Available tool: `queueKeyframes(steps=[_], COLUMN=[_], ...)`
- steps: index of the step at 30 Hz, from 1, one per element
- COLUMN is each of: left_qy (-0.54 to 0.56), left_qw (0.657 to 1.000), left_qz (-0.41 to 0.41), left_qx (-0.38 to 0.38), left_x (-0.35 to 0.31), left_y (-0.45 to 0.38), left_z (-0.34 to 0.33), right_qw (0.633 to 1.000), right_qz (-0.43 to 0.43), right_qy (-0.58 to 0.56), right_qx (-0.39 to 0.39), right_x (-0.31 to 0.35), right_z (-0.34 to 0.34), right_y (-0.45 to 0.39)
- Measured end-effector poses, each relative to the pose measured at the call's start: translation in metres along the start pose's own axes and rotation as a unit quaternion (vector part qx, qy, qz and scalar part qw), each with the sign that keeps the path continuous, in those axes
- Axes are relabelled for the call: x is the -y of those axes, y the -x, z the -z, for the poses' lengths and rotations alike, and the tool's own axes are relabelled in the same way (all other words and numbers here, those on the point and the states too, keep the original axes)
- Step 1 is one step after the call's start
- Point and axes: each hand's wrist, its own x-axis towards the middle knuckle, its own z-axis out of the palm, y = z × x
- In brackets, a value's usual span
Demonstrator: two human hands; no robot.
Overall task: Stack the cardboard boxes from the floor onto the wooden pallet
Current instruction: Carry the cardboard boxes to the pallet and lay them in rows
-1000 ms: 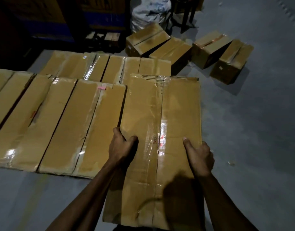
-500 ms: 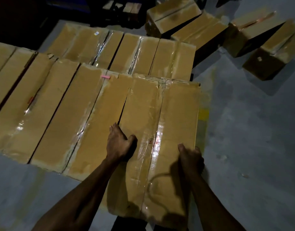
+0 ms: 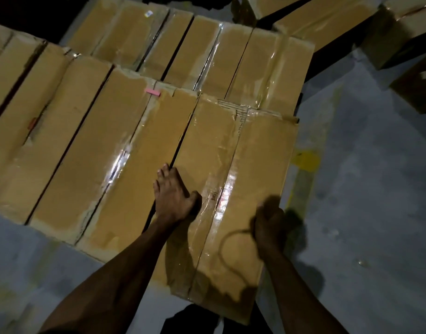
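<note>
The long brown cardboard box (image 3: 229,189), sealed with clear shiny tape along its middle seam, lies at the right end of a row of similar brown taped boxes (image 3: 69,145), its left side just beside the neighbouring box. Its near end reaches out past the front edge of that row. The left hand (image 3: 174,196) lies on the top of the box at its left edge, fingers spread and going down into the narrow gap. The right hand (image 3: 270,221) is curled over the right edge of the box and grips it there — it is in shadow, so the fingers are not clear. A second row of taped boxes (image 3: 231,54) is behind the first. More brown boxes (image 3: 400,30) stand on the grey concrete floor (image 3: 376,189) at the upper right, well apart. The pallet under the rows is hidden.
</note>
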Motion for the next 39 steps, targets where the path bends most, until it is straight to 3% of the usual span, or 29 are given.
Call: queueKeyframes(steps=[14,18,22,26,32,39], left_qy=[-0.076,-0.077,-0.112,-0.123,-0.098,-0.171], left_qw=[0.993,0.990,0.981,0.973,0.971,0.960], left_qz=[-0.036,-0.048,-0.078,-0.100,-0.153,-0.185], left_qx=[0.084,0.110,0.141,0.167,0.154,0.126], left_x=[0.022,0.034,0.059,0.100,0.155,0.179], left_y=[-0.014,-0.008,0.036,0.088,0.136,0.152], left_z=[0.009,0.022,0.023,0.021,0.012,0.011], right_qw=[0.998,0.995,0.970,0.943,0.928,0.917], right_qz=[0.003,0.063,0.126,0.115,0.125,0.122], right_qy=[0.040,0.068,0.200,0.299,0.333,0.365], right_qx=[0.038,0.045,0.061,0.088,0.112,0.108], right_x=[-0.008,-0.025,-0.062,-0.091,-0.121,-0.137], right_z=[0.000,0.007,0.010,0.011,0.015,0.009], right_y=[-0.006,0.030,0.080,0.122,0.157,0.169])
